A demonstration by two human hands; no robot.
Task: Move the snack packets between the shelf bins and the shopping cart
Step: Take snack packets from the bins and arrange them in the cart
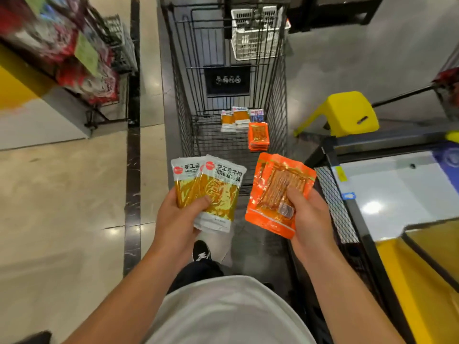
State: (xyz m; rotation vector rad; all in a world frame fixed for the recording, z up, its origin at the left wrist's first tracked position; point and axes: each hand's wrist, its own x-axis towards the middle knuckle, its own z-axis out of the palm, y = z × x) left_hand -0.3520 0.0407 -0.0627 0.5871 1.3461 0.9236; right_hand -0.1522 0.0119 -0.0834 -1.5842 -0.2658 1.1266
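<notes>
Above cart (188, 135), left hand (177, 219) gripping yellow packets (218, 192), right hand (308, 219) gripping orange packets (270, 189)

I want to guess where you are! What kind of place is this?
Most likely a supermarket or grocery shop. There is a wire shopping cart with snack packets lying in it, and a shelf stacked with packaged goods beside the aisle.
</notes>
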